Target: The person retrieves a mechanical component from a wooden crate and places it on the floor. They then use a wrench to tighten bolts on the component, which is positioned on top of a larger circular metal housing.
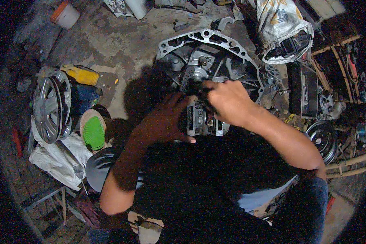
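Note:
A large aluminium gearbox housing, with a wide holed flange, stands in front of me. From its middle a round metal shaft collar sticks up toward my hands. Between my hands, closer to me, is a ribbed metal block, partly in shadow. My left hand curves round the block's left side, its thumb at the near edge. My right hand is closed, knuckles up, just above the block and by the collar. What its fingers hold lies hidden under them in dark shadow.
Wheel covers, a yellow container and a green-topped round object are at the left. A white sack of dark parts lies at the far right. A round metal rim and wooden slats are nearer on that side.

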Demonstrator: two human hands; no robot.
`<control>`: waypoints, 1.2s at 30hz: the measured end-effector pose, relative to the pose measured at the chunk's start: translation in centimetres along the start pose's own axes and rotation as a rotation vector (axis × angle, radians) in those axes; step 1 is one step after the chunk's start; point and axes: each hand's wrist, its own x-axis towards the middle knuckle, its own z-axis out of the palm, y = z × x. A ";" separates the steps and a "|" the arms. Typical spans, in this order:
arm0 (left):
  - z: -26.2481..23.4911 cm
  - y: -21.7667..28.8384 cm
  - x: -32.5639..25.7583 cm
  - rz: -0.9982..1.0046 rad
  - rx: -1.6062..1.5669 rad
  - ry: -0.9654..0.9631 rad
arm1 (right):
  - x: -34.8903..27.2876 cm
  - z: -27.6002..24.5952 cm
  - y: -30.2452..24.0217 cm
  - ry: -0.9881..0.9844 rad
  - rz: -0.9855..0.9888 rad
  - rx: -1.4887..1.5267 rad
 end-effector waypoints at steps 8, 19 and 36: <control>-0.5 -0.5 -0.1 0.071 -0.045 0.022 | -0.2 0.0 0.5 -0.033 0.015 -0.022; -0.1 -0.6 0.0 0.075 -0.078 0.048 | 0.2 0.6 0.3 -0.004 0.044 -0.084; 0.1 -0.7 0.2 0.076 -0.040 0.037 | -0.7 1.6 0.0 0.111 -0.008 -0.083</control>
